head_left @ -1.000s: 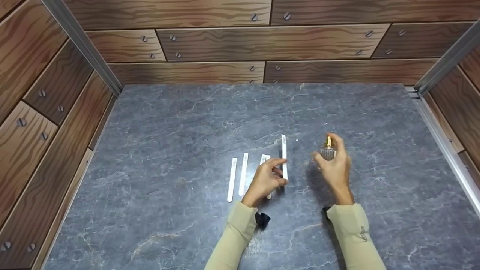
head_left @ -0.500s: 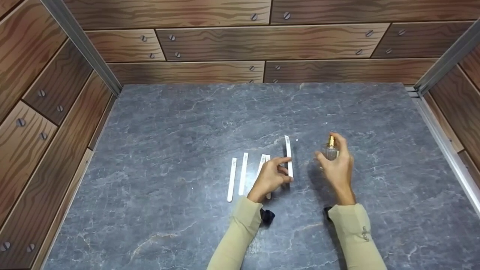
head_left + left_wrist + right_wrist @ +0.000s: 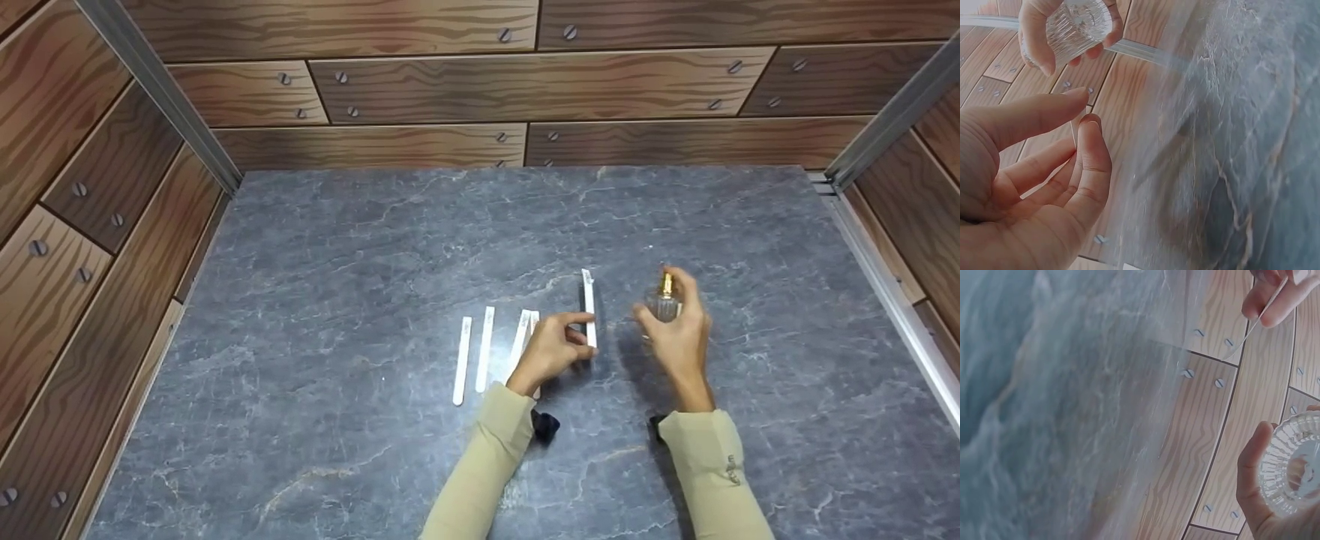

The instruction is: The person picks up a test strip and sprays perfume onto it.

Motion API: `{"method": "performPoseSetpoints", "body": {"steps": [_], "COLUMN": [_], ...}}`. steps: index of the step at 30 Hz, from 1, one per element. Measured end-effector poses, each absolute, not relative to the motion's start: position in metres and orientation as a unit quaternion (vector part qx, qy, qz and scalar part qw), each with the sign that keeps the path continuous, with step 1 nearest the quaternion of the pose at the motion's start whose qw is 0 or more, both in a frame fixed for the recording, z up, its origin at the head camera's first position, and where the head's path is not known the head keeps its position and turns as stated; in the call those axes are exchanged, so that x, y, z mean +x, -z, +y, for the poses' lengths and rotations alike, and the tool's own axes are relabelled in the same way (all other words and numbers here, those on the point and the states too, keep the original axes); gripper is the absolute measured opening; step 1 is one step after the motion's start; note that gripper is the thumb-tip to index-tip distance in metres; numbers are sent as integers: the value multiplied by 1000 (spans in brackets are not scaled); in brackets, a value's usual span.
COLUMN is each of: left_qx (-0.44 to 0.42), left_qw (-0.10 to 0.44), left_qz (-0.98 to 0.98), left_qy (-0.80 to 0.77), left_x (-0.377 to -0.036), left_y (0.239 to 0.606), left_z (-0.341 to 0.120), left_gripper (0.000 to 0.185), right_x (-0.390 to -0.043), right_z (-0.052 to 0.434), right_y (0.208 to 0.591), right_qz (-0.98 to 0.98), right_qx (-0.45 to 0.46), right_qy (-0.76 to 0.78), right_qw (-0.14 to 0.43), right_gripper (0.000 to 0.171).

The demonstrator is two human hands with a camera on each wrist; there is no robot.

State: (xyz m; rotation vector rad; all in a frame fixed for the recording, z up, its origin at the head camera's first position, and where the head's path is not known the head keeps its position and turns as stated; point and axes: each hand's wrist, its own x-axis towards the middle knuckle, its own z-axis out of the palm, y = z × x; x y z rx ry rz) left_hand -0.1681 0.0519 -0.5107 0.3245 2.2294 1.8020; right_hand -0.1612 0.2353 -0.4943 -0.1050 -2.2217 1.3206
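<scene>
My left hand [image 3: 582,339] pinches a white paper strip [image 3: 589,304] by its lower end and holds it upright above the grey marble tabletop [image 3: 337,247]. Just to its right, my right hand [image 3: 658,294] grips a small ribbed glass perfume bottle [image 3: 664,307] with a gold sprayer, forefinger on top of the sprayer. In the left wrist view the bottle [image 3: 1078,25] hangs above my left hand's thumb and forefinger. In the right wrist view the bottle's base [image 3: 1296,464] fills the lower right, and the strip [image 3: 1253,325] shows at the top right.
Several more white strips [image 3: 486,349] lie side by side on the tabletop left of my left hand. Wood-patterned walls [image 3: 525,82] with screws close in the back and both sides; metal rails [image 3: 885,292] run along the corners.
My left hand has carried the strip a little to the right, closer to the bottle. The right hand and bottle have hardly moved.
</scene>
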Motion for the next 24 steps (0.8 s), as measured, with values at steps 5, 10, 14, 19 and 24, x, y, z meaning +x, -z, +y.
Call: {"method": "performPoseSetpoints", "body": {"steps": [5, 10, 14, 19, 24], "left_qx": [110, 105, 113, 122, 117], "left_qw": [142, 133, 137, 141, 138], "left_qz": [764, 775, 775, 777, 784], "left_qy": [-619, -608, -606, -602, -594], "left_x": [-174, -182, -186, -187, -191], "left_y": [511, 511, 513, 516, 518], "left_z": [59, 65, 72, 81, 89], "left_gripper": [47, 41, 38, 34, 31], "right_x": [-163, -164, -163, -162, -162], "right_z": [234, 234, 236, 238, 239], "right_y": [493, 493, 494, 495, 495], "right_qz": [-827, -821, -823, -831, -837], "right_qx": [-44, -33, -36, -44, -46], "right_qy": [-487, -502, -497, -477, -464], "right_qw": [276, 269, 273, 283, 287], "right_gripper": [59, 59, 59, 59, 59]}}
